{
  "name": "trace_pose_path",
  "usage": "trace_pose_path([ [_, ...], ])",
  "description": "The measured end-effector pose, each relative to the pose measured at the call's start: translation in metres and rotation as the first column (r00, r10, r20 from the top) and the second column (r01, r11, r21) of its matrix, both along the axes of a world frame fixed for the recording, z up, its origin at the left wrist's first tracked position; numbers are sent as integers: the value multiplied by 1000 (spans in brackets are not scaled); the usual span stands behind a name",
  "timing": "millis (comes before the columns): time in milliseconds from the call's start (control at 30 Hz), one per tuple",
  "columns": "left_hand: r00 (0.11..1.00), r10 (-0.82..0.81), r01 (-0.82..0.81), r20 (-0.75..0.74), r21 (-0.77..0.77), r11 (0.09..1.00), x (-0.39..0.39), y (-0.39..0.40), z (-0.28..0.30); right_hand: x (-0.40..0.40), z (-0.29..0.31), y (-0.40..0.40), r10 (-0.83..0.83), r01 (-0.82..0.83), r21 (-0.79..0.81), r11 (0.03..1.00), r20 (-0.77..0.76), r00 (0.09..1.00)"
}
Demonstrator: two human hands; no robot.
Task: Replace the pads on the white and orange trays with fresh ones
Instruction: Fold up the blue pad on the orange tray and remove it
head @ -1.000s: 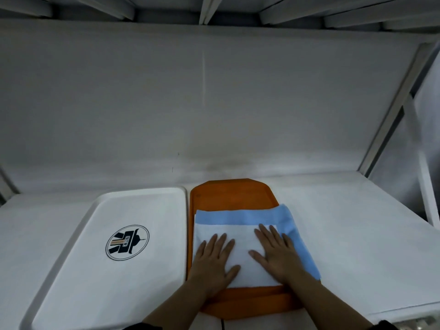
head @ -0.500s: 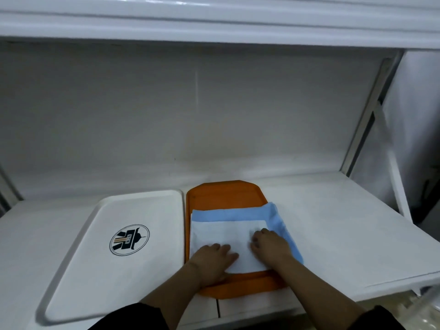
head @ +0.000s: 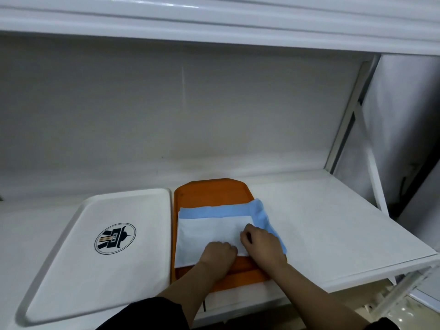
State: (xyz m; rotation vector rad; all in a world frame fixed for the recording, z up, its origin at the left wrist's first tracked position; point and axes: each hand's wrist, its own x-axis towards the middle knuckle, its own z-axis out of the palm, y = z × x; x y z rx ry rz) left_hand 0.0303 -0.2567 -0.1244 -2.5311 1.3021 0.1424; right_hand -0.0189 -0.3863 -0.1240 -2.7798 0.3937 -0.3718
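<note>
An orange tray lies on the white shelf, right beside a white tray with a round logo. A folded pad, white on top with blue showing along its far and right edges, lies on the orange tray and overhangs its right rim. My left hand has its fingers curled on the pad's near edge. My right hand pinches the pad near its right side, fingers curled. The white tray carries no pad.
The white shelf stretches to the right of the orange tray. A grey back wall rises behind, and another shelf edge hangs overhead. A white diagonal brace stands at the right end.
Both hands went from lying flat on the pad to curling their fingers on it, drawing back toward its near edge. The pad's blue right edge has bunched up. The view pulled back.
</note>
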Motion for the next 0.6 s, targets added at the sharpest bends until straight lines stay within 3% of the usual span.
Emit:
trace_pose_path([
  [200,967,249,-253,-47,-221,942,16,-3,10,-4,3,2,-16,17,-11,1000,57,998],
  [300,953,292,-304,-87,-337,891,19,-2,13,-3,1,11,-57,56,189,980,1,998],
  [367,949,291,-316,-123,-390,865,18,-2,13,1,2,18,-111,106,505,857,-20,994],
  [433,952,281,-305,-121,-430,850,15,-3,15,8,4,25,-151,97,807,582,-10,988],
  [500,962,259,-271,-90,-444,854,9,-5,18,16,4,30,-194,58,921,386,20,981],
  [600,969,232,-244,-85,-467,850,3,-9,22,24,4,35,-296,51,936,350,59,953],
])
